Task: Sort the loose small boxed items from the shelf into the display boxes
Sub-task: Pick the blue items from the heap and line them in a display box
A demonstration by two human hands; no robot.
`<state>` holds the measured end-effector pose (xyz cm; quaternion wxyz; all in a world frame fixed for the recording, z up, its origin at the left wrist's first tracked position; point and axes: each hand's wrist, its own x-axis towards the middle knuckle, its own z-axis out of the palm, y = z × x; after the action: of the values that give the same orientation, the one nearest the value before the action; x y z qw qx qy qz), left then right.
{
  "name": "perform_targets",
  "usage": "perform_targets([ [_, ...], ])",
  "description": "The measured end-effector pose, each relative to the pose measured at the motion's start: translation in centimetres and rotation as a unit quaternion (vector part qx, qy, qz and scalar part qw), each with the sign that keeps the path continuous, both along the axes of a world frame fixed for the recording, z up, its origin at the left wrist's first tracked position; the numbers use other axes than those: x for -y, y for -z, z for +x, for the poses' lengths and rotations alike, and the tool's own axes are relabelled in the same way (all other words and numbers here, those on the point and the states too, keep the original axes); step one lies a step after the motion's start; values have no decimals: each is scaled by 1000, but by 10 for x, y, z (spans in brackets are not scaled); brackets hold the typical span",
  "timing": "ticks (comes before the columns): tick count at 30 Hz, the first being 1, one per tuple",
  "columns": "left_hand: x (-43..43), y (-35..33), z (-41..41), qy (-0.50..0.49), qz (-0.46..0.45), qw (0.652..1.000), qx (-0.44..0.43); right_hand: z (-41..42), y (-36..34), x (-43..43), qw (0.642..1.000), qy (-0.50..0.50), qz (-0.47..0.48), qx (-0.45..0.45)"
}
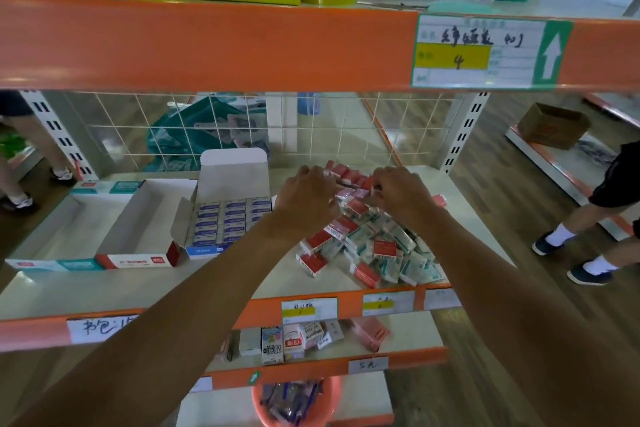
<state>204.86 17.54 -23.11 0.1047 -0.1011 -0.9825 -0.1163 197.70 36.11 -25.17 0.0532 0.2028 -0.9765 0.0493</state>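
Fingers (380, 179) gripping small boxes (375, 248), red and teal-white

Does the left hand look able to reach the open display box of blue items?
Probably yes: the left hand is at the loose boxes, just beside that display box; its lid stands open and nothing lies between.

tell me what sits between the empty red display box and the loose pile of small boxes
The open blue display box, packed with rows of blue small boxes. The head view shows it.
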Motion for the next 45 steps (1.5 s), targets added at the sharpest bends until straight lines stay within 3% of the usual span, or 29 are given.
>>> perform_targets([
  [3,13,-1,6,-4,-21,1000,-4,8,-5,12,996,-18,-64,-62],
  [6,31,-2,12,-26,-41,999,2,18,-13,34,988,-35,-138,-56],
  [14,88,4,34,-86,-78,993,11,43,-24,92,953,-13,-298,52],
  [18,116,11,50,-133,-96,986,0,56,-22,116,921,-14,-359,149],
  [25,146,25,71,-102,-87,990,40,73,-13,142,924,-40,-304,228],
  [37,151,42,81,-59,-97,993,44,84,-12,152,942,-33,-236,235],
  [45,150,45,79,-60,-114,991,42,90,-10,160,966,-27,-180,185],
])
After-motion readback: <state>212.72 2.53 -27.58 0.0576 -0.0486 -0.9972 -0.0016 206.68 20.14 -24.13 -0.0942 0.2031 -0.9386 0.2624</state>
